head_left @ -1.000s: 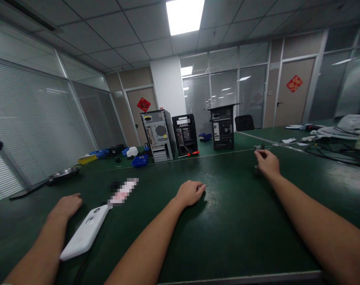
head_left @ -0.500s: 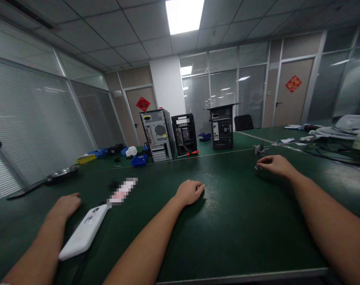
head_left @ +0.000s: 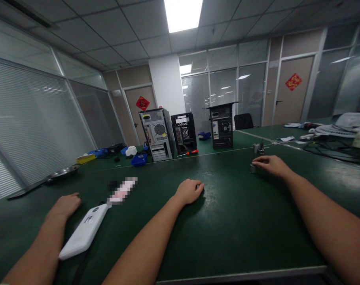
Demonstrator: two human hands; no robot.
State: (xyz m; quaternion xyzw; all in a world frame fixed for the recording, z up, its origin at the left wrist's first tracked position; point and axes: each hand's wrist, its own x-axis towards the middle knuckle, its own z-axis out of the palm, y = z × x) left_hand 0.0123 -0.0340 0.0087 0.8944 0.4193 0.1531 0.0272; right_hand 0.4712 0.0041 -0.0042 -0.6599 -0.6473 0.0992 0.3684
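Observation:
My right hand [head_left: 271, 164] reaches far over the green table [head_left: 227, 221], palm down. Its fingertips are pinched on a small grey metal part [head_left: 252, 168] that stands on the table. Just beyond it are two more small metal pieces [head_left: 258, 148]. My left hand [head_left: 189, 191] lies in the middle of the table, fingers curled into a loose fist with nothing visible in it. Further left, another forearm and hand [head_left: 65, 205] rest on the table beside a white handheld device [head_left: 83, 233].
Three computer cases [head_left: 158, 134] [head_left: 184, 132] [head_left: 222, 126] stand at the far side, with a red-handled screwdriver [head_left: 192, 152] and blue bins [head_left: 140, 159] near them. A metal tray [head_left: 63, 171] sits at left. Cables and grey equipment [head_left: 337, 132] fill the right. The table's front edge [head_left: 242, 275] is close.
My right hand has dropped from an upright pose to lie flat and low, fingertips now on the small metal part, which sits slightly further left. The other hands have stayed still.

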